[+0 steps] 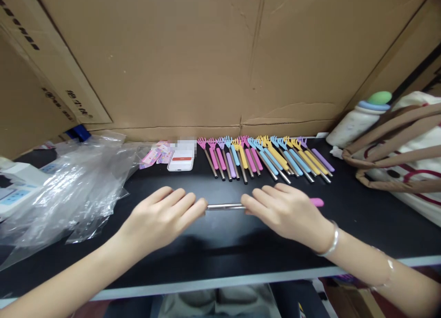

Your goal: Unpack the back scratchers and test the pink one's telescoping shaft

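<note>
Both of my hands grip one back scratcher [225, 207], held level above the black table. Its silvery metal rod shows between my fists, and a pink handle end sticks out past my right hand [280, 210]. My left hand [163, 217] is wrapped round the other end, so any claw head there is hidden. Beyond my hands lies a row of several back scratchers [265, 159], with pink, purple, blue and yellow claws towards the cardboard wall and metal shafts pointing at me.
Clear plastic bags [86, 180] are heaped at left beside a white device [17, 189]. Colourful cards [156, 153] and a phone [181, 159] lie left of the row. At right stand a bottle [354, 125] and a bag with brown straps [409, 157]. Cardboard [172, 56] rises behind.
</note>
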`<state>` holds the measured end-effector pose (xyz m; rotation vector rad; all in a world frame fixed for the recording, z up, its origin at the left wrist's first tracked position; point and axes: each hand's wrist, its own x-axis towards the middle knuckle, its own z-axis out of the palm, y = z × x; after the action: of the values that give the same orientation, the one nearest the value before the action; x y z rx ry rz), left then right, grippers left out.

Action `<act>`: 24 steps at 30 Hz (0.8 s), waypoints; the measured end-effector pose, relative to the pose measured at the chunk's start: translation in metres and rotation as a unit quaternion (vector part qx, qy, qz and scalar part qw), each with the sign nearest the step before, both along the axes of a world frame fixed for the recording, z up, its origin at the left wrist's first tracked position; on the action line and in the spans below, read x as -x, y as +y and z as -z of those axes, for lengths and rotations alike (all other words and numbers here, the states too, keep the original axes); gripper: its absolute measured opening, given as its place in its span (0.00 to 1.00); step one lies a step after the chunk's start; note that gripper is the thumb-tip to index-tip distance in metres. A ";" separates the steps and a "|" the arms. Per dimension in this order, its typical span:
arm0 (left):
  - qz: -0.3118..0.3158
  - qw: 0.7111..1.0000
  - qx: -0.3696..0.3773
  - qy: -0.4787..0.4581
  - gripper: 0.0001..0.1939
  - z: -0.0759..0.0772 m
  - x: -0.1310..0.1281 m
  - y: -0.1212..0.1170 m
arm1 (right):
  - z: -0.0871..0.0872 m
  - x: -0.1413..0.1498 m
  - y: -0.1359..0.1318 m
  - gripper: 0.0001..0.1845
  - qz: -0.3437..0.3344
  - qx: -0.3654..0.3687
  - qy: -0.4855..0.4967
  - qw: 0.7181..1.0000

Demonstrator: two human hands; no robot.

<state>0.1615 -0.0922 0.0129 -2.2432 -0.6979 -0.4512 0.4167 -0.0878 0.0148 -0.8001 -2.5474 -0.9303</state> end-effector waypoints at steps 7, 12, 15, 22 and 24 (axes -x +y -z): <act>-0.113 0.987 -0.099 0.048 0.09 -0.006 0.099 0.023 | 0.000 -0.106 0.034 0.11 0.104 -0.054 -0.035 0.992; -0.119 0.986 -0.077 0.090 0.13 0.002 0.144 0.034 | 0.010 -0.171 0.052 0.14 0.129 -0.051 -0.068 0.988; -0.131 0.984 -0.105 0.062 0.12 -0.001 0.152 0.032 | 0.007 -0.196 0.054 0.15 0.154 -0.058 -0.050 0.985; -0.121 0.982 -0.138 0.033 0.12 -0.012 0.168 0.029 | 0.003 -0.237 0.049 0.17 0.228 -0.071 -0.031 0.971; -0.108 0.984 -0.135 0.035 0.11 -0.012 0.167 0.031 | 0.008 -0.239 0.048 0.19 0.210 -0.059 -0.026 0.976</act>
<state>-0.0052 -0.0615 0.0253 -1.8967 -0.7829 -0.3367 0.6560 -0.0397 0.0073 -1.3232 -2.3787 -1.2256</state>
